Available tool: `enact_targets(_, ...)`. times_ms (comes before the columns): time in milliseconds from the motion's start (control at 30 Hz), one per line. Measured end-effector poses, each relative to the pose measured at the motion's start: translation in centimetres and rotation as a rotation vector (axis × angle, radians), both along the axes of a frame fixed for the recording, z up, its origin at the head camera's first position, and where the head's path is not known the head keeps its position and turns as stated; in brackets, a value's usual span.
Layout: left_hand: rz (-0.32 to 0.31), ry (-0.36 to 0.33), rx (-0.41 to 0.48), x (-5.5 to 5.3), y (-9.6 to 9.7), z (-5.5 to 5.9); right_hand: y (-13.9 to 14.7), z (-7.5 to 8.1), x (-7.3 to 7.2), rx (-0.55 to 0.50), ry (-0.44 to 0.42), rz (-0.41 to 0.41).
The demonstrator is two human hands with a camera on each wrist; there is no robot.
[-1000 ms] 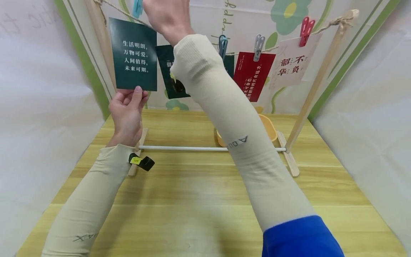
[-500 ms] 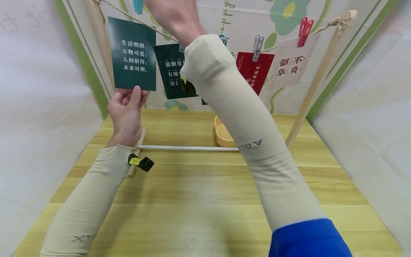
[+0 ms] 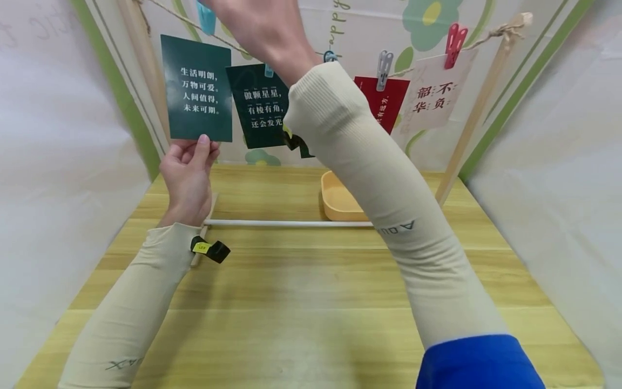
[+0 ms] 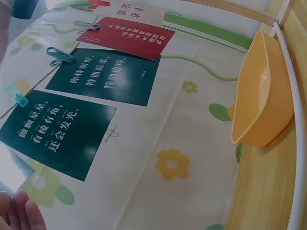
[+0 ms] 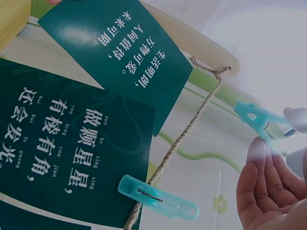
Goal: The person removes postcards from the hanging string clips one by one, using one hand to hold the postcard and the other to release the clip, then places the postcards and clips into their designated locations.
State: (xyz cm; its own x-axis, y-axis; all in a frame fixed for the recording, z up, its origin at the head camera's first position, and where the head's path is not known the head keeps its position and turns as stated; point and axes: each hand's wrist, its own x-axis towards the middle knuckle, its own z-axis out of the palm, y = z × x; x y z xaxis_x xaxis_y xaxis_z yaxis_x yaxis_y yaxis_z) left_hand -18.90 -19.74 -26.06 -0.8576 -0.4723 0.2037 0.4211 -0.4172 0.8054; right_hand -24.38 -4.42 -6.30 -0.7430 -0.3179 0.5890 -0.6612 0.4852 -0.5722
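Note:
By its bottom edge, my left hand [image 3: 188,173] pinches a dark green card [image 3: 196,89] with white Chinese writing. The card's top edge lies just below the twine [image 5: 194,120]. My right hand [image 3: 269,32], partly cut off at the top of the head view, pinches a turquoise clothespin [image 5: 259,117] between thumb and fingers. That clothespin is off the twine, and its legs are apart from the card. Beside it hangs a second green card [image 3: 259,105], clipped by another turquoise clothespin [image 5: 158,196]. Only fingertips [image 4: 21,211] of my left hand show in its wrist view.
Farther along the twine hang a third green card [image 4: 105,76], a red card [image 4: 127,37] and a pink card [image 3: 436,94], each with a clothespin. Wooden posts [image 3: 483,108] carry the twine. A yellow container [image 3: 335,200] stands behind the white rod [image 3: 286,223] on the table.
The held green card has dropped slightly relative to the twine. My right arm has shifted right, uncovering more of the second green card. Both hands keep their grips.

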Motion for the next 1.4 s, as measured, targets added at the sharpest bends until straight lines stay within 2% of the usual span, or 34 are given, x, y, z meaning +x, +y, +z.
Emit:
enact_targets(133, -0.017, -0.008, 0.013, 0.2, -0.1, -0.2, 0.3, -0.4, 0.2, 0.012, 0.091, 0.023)
enact_targets(467, -0.038, -0.020, 0.053, 0.7, -0.5, -0.7, 1.2, -1.6, 0.7, -0.005, 0.158, 0.046)
enact_targets(633, -0.030, -0.022, 0.074, 0.6, -0.7, -1.0, 1.8, -2.1, 1.2, -0.025, 0.137, 0.062)
enact_targets(833, -0.040, -0.030, 0.088, 0.6, -0.9, -1.6, 2.5, -3.1, 1.9, 0.021, 0.111, 0.036)
enact_targets(967, -0.055, -0.048, 0.102, 0.7, -1.0, -2.2, 3.0, -3.7, 2.3, 0.038, 0.137, 0.054)
enact_targets(1100, -0.079, -0.074, 0.112, 0.8, -0.9, -2.8, 3.5, -4.3, 2.5, 0.043, 0.126, 0.060)
enact_targets(1400, -0.085, -0.158, 0.068, 0.9, -0.8, -4.0, 4.6, -5.9, 2.9, 0.036, 0.080, 0.069)
